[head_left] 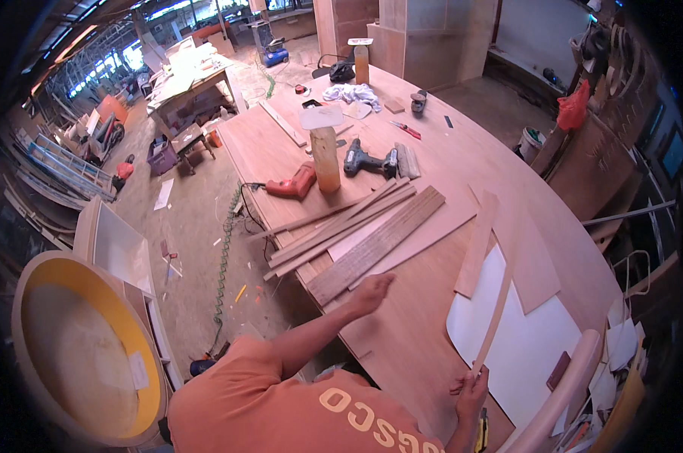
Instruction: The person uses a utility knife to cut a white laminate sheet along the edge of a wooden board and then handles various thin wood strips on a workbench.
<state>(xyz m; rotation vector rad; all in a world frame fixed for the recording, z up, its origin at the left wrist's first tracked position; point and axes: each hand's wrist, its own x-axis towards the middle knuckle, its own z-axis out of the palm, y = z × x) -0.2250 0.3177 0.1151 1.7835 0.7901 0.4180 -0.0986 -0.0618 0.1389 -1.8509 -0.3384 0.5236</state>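
My right hand (471, 386) is closed round the near end of a long, thin wooden strip (500, 309). The strip points away from me over a white sheet (466, 321) on the table. My left hand (373, 293) is curled closed above the bare tabletop; whether anything is inside it is hidden. Just beyond that hand lies a wide, darker board (379, 245), with several narrow wooden strips (341, 230) piled alongside. A short flat board (477, 245) and a broad thin panel (534, 272) lie around the held strip.
A cordless drill (368, 158), a red power tool (292, 183) and a bottle of amber liquid (326, 158) stand farther up the wooden table (492, 151). Red-handled pliers (406, 130) lie beyond. A rounded pale piece (564, 392) borders the right; a large round frame (35, 362) stands left.
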